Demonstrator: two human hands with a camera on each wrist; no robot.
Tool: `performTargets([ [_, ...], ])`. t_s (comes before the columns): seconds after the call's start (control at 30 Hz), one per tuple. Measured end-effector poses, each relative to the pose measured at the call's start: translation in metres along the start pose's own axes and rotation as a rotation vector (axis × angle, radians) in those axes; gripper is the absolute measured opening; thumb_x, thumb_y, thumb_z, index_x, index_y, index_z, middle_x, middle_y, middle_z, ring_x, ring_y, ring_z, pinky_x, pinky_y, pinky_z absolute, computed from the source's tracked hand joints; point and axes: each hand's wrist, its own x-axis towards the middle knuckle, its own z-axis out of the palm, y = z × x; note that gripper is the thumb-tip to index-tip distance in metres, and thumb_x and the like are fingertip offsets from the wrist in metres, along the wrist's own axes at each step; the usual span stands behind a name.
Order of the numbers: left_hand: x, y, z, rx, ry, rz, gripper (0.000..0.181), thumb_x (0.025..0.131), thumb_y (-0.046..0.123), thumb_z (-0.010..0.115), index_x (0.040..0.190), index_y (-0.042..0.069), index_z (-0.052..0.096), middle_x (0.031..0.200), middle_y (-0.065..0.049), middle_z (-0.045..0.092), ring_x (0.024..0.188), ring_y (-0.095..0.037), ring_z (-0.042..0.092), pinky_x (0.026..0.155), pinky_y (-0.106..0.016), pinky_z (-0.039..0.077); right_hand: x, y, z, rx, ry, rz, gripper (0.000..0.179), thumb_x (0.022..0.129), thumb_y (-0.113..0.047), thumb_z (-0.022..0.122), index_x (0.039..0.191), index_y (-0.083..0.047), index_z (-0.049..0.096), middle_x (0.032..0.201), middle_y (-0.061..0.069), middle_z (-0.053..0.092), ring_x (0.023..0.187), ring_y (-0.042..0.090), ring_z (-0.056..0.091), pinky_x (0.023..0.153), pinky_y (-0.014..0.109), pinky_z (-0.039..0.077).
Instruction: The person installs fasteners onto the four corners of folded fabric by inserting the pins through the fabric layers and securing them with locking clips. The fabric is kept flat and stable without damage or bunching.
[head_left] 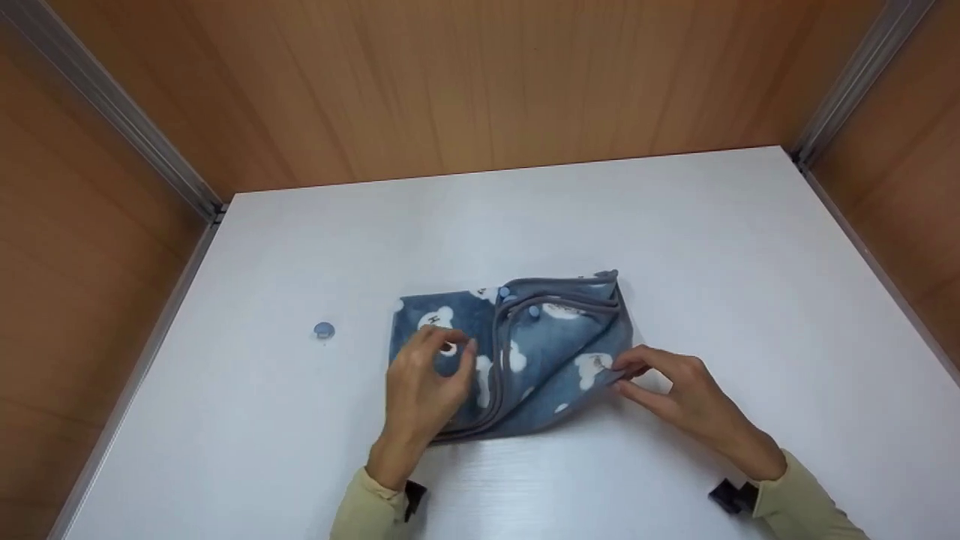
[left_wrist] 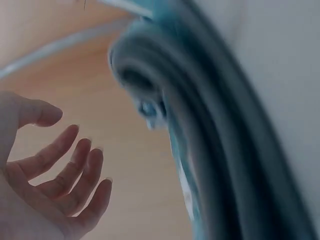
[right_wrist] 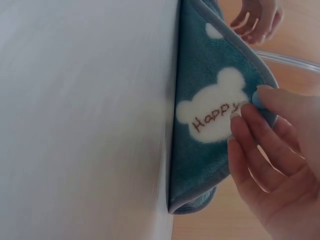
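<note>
A folded blue fleece blanket (head_left: pixel 551 345) with white bear-head prints and grey piping lies on the table, its layers overlapping toward the right. My right hand (head_left: pixel 686 397) pinches the piped edge at its near right side, lifting that corner. In the right wrist view the thumb rests at a round blue snap button (right_wrist: pixel 257 99) beside a bear print (right_wrist: pixel 210 112) reading "Happy". Over the blanket's left half, my left hand (head_left: pixel 420 382) hovers with bent, loose fingers. The left wrist view shows that hand holding nothing, apart from the stacked piped edges (left_wrist: pixel 215 125).
The white table (head_left: pixel 225 405) is bounded by wood-grain panels (head_left: pixel 487 82) at the back and both sides, with metal corner posts (head_left: pixel 120 105). A small round blue piece (head_left: pixel 323 330), similar to the snap buttons, sits left of the blanket.
</note>
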Motion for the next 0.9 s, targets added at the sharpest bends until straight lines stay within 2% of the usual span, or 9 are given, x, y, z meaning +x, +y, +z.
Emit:
performTargets([
  [0.17,0.007,-0.033,-0.028,0.087,0.087,-0.139,0.007,0.09,0.012,0.077,0.093,0.006,0.076,0.09,-0.008,0.071,0.081,-0.026,0.067,0.069,-0.045,0.053,-0.001,0.001,0.0,-0.01,-0.004,0.009,0.04,0.077,0.01,0.085,0.108,-0.012,0.07,0.095,-0.003,0.074,0.084,0.015,0.071,0.081,0.015,0.052],
  [0.3,0.013,-0.053,-0.043,0.135,0.135,-0.205,0.011,0.09,0.012,0.076,0.093,0.002,0.076,0.091,-0.012,0.072,0.081,-0.03,0.067,0.068,-0.048,0.054,-0.002,0.001,0.0,-0.014,0.0,0.01,0.042,0.077,0.009,0.085,0.109,-0.012,0.071,0.095,-0.003,0.074,0.084,0.015,0.071,0.081,0.016,0.052],
  [0.4,0.016,-0.064,-0.051,0.166,0.161,-0.228,0.013,0.09,0.012,0.076,0.093,0.0,0.076,0.09,-0.015,0.072,0.081,-0.032,0.068,0.068,-0.049,0.054,-0.002,0.0,0.0,-0.016,-0.002,0.018,0.042,0.077,0.008,0.085,0.11,-0.013,0.07,0.096,-0.004,0.074,0.084,0.014,0.071,0.082,0.015,0.051],
  [0.6,0.021,-0.082,-0.057,0.198,0.201,-0.245,0.013,0.09,0.01,0.075,0.093,-0.003,0.075,0.089,-0.019,0.071,0.08,-0.036,0.068,0.067,-0.052,0.054,-0.002,-0.001,-0.002,-0.042,-0.004,0.019,0.041,0.079,0.006,0.085,0.111,-0.014,0.07,0.096,-0.007,0.074,0.085,0.013,0.071,0.082,0.016,0.052],
  [0.9,0.027,-0.098,-0.066,0.218,0.246,-0.311,0.014,0.091,0.009,0.073,0.094,-0.005,0.075,0.092,-0.022,0.071,0.082,-0.039,0.067,0.07,-0.053,0.052,-0.001,-0.002,-0.002,-0.039,-0.019,0.041,0.04,0.08,0.006,0.084,0.111,-0.015,0.07,0.096,-0.007,0.074,0.085,0.013,0.071,0.083,0.015,0.051],
])
